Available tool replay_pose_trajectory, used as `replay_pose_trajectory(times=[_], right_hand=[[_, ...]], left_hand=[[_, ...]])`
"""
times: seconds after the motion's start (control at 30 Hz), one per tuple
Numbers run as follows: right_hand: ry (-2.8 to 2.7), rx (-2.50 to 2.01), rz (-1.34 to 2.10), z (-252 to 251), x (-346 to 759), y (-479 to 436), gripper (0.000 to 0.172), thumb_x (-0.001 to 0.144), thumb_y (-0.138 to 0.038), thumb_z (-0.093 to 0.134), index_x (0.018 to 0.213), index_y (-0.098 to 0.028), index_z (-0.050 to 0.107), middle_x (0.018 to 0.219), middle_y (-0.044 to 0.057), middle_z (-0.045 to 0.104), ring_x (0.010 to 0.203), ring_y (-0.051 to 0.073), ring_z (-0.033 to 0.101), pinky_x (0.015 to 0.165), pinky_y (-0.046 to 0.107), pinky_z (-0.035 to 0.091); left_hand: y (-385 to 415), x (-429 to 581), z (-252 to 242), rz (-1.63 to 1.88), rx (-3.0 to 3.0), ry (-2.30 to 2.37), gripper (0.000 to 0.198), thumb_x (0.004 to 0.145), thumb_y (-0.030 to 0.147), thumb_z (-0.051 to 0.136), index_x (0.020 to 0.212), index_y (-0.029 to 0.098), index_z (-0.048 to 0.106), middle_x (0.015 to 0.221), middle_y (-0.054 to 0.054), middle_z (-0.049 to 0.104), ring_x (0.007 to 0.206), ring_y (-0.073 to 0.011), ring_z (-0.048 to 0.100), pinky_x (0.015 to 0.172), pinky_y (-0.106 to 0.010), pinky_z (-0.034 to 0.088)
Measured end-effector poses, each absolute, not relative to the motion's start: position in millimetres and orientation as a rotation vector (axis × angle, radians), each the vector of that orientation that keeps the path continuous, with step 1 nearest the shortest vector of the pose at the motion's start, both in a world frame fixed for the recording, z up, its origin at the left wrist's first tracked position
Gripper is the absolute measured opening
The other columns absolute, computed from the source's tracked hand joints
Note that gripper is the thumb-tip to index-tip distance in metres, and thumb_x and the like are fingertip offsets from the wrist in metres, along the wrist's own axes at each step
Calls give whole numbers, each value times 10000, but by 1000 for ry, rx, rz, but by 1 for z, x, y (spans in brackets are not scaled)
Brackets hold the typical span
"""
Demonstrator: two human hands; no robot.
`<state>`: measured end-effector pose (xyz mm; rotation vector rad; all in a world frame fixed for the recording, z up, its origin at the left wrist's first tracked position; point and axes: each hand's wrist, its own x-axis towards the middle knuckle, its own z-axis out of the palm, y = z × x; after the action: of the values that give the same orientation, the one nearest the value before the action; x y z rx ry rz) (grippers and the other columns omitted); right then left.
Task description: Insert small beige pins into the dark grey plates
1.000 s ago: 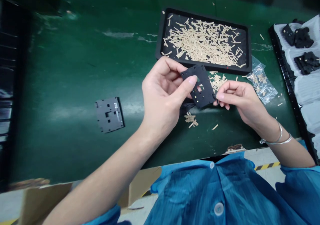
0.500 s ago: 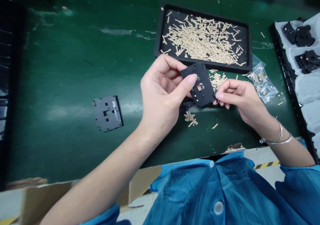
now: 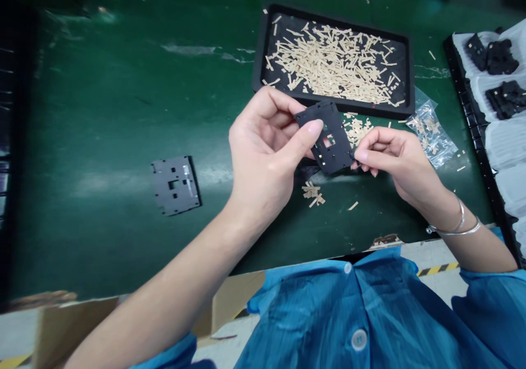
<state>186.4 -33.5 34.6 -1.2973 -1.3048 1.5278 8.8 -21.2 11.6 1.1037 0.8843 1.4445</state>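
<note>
My left hand (image 3: 265,153) pinches a black plastic plate (image 3: 333,143) with square cut-outs, thumb on its near face and fingers behind it, above the green table (image 3: 123,111). My right hand (image 3: 392,161) is closed in a pinch against the plate's lower right corner; whether a small piece sits between those fingertips I cannot make out. Just beyond the plate stands a black tray (image 3: 261,57) heaped with several tan strips (image 3: 337,62). A second black plate (image 3: 176,185) lies flat on the table to the left.
Loose tan strips (image 3: 313,192) lie under my hands. A clear plastic bag (image 3: 431,131) of small parts sits to the right. A tray with white pockets (image 3: 501,139) holding black parts (image 3: 499,57) runs along the right edge. Cardboard (image 3: 69,330) lies at the near left.
Hands and plate hold almost the same pose; the view has shifted slightly, nothing taken up or let go.
</note>
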Motion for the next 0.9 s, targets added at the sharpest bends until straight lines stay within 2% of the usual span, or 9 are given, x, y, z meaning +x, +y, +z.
replay_pose_trajectory(times=[0.4, 0.63, 0.9], right_hand=[[-1333, -1311, 1440, 34, 184, -34, 137, 702, -213, 720, 645, -182, 600, 646, -17, 619, 604, 97, 568, 562, 233, 465], [-1298, -1307, 1394, 34, 182, -35, 114, 687, -216, 689, 628, -179, 598, 625, -22, 613, 558, 75, 519, 483, 208, 379], [-1309, -1293, 1371, 32, 182, -36, 108, 723, -232, 688, 668, -182, 609, 653, -17, 624, 595, 92, 561, 502, 222, 388]], left_hand=[[-24, 10, 17, 1414, 1068, 921, 271, 671, 297, 846, 716, 222, 589, 685, 25, 598, 560, -117, 611, 423, -234, 530], [-23, 10, 15, 1431, 1056, 903, 297, 666, 304, 853, 715, 201, 578, 675, 38, 625, 560, -101, 635, 423, -195, 526], [-24, 8, 13, 1402, 1074, 903, 247, 707, 271, 827, 749, 234, 587, 705, 15, 634, 604, -128, 659, 441, -223, 545]])
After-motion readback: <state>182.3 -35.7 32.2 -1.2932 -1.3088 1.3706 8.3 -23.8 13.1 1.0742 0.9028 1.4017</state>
